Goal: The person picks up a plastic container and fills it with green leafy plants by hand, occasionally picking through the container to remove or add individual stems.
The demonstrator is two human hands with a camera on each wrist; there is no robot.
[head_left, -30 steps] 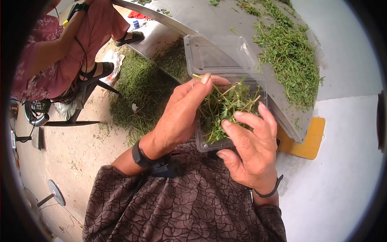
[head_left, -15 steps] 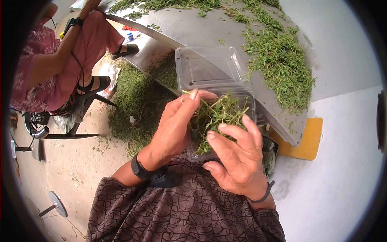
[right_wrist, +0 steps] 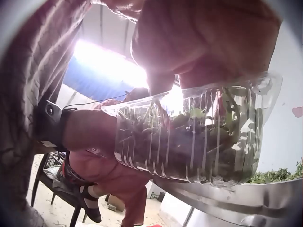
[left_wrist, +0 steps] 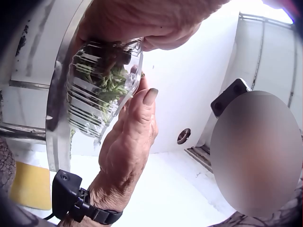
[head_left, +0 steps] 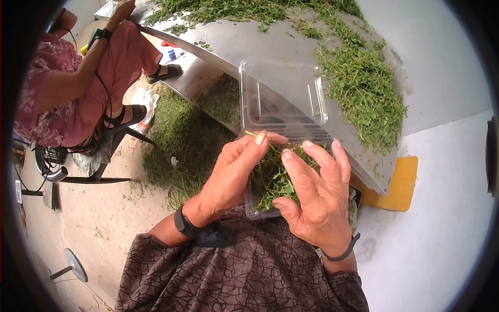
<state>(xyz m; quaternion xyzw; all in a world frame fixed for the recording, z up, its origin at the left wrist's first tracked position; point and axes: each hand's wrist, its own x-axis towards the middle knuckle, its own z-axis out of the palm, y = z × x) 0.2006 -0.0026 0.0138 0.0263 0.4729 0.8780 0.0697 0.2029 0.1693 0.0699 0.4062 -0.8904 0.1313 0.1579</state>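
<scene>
A clear plastic box (head_left: pixel 283 96) with its lid folded back sits in front of me, filled with leafy green sprigs (head_left: pixel 278 193). My left hand (head_left: pixel 226 171) is at the box's left side, its thumb pinching a pale green stem (head_left: pixel 250 134) against the fingers. Over the right part of the box my right hand (head_left: pixel 321 213) has its fingers spread and reaching across the sprigs, hiding many of them. From the right wrist, the ribbed wall of the box (right_wrist: pixel 189 146) shows greens packed behind it.
A metal table (head_left: pixel 228 39) carries heaps of greens (head_left: pixel 364 99) along its far and right parts. More plants (head_left: pixel 171 135) pile on the floor at left. Another person (head_left: pixel 93 78) sits at far left. A yellow board (head_left: pixel 400 184) lies by the white wall.
My right hand has moved forward over the box, and its fingers cover more of the sprigs. The left hand keeps its pinch on the stem. The head view has shifted slightly.
</scene>
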